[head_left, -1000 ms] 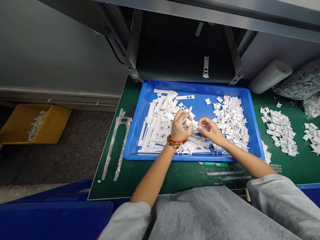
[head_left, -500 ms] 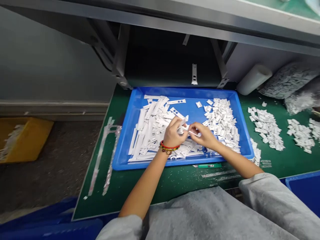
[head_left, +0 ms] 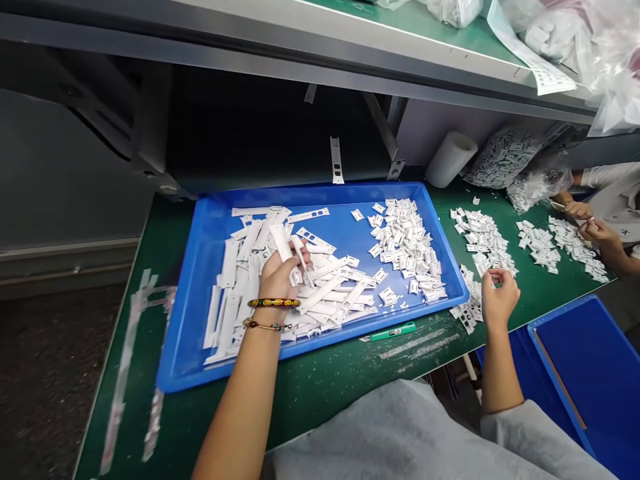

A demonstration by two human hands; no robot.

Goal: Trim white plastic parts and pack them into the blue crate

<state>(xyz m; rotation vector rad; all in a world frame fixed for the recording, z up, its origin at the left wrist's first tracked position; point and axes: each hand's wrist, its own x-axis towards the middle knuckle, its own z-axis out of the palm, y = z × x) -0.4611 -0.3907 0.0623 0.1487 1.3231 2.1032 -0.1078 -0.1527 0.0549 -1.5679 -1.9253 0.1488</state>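
Observation:
Over the left half of the blue tray (head_left: 175, 333), my left hand (head_left: 280, 273) grips a few long white plastic strips (head_left: 281, 241) that point up and away. Long white strips lie heaped beneath it. Small white pieces (head_left: 400, 233) are piled in the tray's right side. My right hand (head_left: 499, 293) is beyond the tray's right edge, above the green table (head_left: 320, 393), with its thumb and fingers pinched on a small white piece (head_left: 481, 264). White pieces with holes (head_left: 467, 313) lie beside that hand.
A green cutter (head_left: 393, 332) lies before the tray. A dark conveyor (head_left: 270, 133) stands behind, with a strip on it. More small pieces (head_left: 483, 233), a white roll (head_left: 451, 159) and filled bags (head_left: 503, 157) are rightward. Another person's hands (head_left: 595, 227) work at far right.
My right hand has left my left hand and moved right, out past the tray. My left hand still holds strips. The view has turned right, bringing the other person into sight.

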